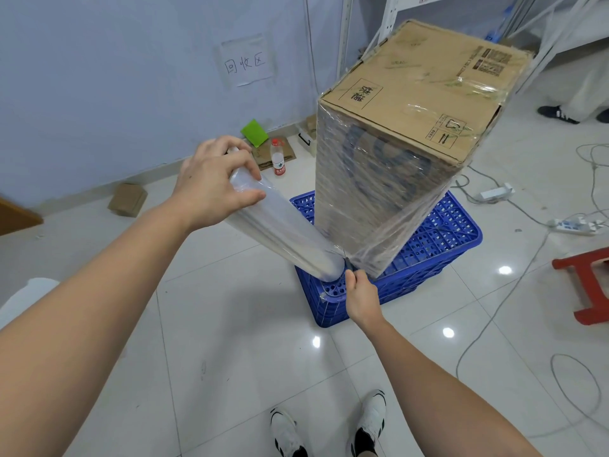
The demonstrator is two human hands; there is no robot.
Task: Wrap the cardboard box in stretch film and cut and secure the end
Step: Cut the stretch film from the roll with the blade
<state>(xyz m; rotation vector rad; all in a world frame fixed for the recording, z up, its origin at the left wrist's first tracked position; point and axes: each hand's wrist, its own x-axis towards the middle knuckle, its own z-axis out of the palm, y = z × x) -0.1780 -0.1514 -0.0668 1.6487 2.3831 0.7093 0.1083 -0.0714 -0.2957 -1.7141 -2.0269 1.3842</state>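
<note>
Head view looks down on a tall box (389, 179) standing on end on a blue crate (438, 239) at the middle of the tiled floor, its sides already banded with film (379, 239) while its top face is mostly bare card. The left hand (214, 183) grips the upper end of the roll (280, 232), fingers curled over it, and the roll slants down to the right so its lower end sits just beside the box's near bottom corner. The right hand (361, 295) is closed round something small and dark at that corner, where the film bunches between roll and box; it looks like a cutter, though I cannot tell for sure. The step in hand seems to be the cut. To do it well, keep the roll pulled away from the box so the film stays taut, slice close to the roll and away from the fingers, then smooth the loose tail flat onto the wrapped side so it clings. A slack film would tear raggedly.
</note>
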